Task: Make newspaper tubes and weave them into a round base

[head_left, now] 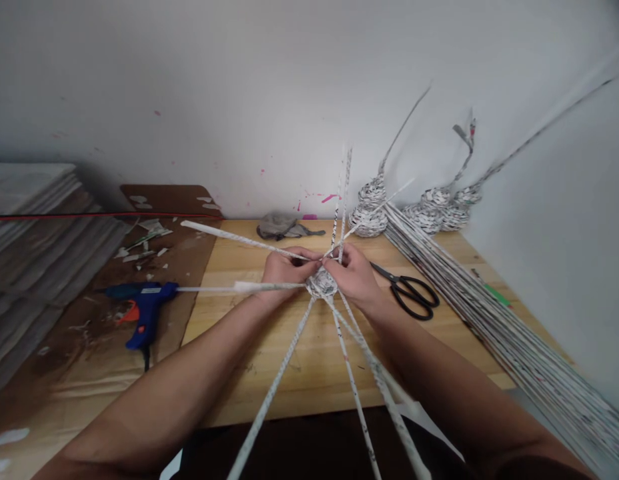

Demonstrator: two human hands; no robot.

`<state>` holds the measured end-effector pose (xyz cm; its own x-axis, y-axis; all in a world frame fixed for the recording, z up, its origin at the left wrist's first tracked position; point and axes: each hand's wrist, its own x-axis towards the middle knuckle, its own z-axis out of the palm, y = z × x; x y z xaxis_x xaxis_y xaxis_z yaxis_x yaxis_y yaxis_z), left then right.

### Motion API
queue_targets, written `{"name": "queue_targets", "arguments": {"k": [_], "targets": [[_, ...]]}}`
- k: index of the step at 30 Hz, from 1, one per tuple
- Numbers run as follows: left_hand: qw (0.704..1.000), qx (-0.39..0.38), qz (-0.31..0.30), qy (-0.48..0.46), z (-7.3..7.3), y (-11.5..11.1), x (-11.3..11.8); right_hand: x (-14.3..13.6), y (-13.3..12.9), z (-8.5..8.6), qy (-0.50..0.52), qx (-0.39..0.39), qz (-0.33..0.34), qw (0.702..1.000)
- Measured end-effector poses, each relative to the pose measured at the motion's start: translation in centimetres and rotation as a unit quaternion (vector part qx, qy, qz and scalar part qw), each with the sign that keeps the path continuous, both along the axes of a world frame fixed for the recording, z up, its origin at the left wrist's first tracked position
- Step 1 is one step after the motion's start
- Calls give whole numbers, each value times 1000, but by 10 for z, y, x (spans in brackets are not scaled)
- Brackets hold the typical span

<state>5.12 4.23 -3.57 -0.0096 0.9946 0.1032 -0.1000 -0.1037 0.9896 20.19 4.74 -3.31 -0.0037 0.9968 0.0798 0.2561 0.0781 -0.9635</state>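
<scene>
A small round woven base of rolled newspaper (321, 284) is between my hands above the wooden board, with several long paper tubes spreading out from it like spokes. My left hand (287, 272) is closed at its far left edge, thumb and fingers pinching the weave. My right hand (355, 275) is closed at the far right edge, thumb and fingertips close to the left ones. One paper tube (272, 390) runs down toward me on the left, and another (244, 241) points out to the far left. The fingertips partly hide the far rim of the weave.
Left, a blue glue gun (148, 313) lies on stained cardboard near paper scraps. A grey rag (284, 227) is at the wall. Black scissors (412, 293) lie right of my hand, beside a long bundle of paper tubes (489, 327). Woven gourd shapes (368, 217) stand behind.
</scene>
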Motion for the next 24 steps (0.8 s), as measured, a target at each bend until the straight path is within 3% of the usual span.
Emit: {"name": "queue_targets", "arguments": {"k": [7,13,21,24], "targets": [[994,-59,-46,-76,5,0,-1,-1,-3,6,18,-3,13,1000],[987,-92,-28,-128,1,0,2,-2,-4,8,36,12,11,999],[968,-172,-41,-180,10,-3,1,-6,-13,11,-3,45,10,999],[971,-159,-29,-174,8,-2,0,-7,-16,14,-11,64,19,998]]}}
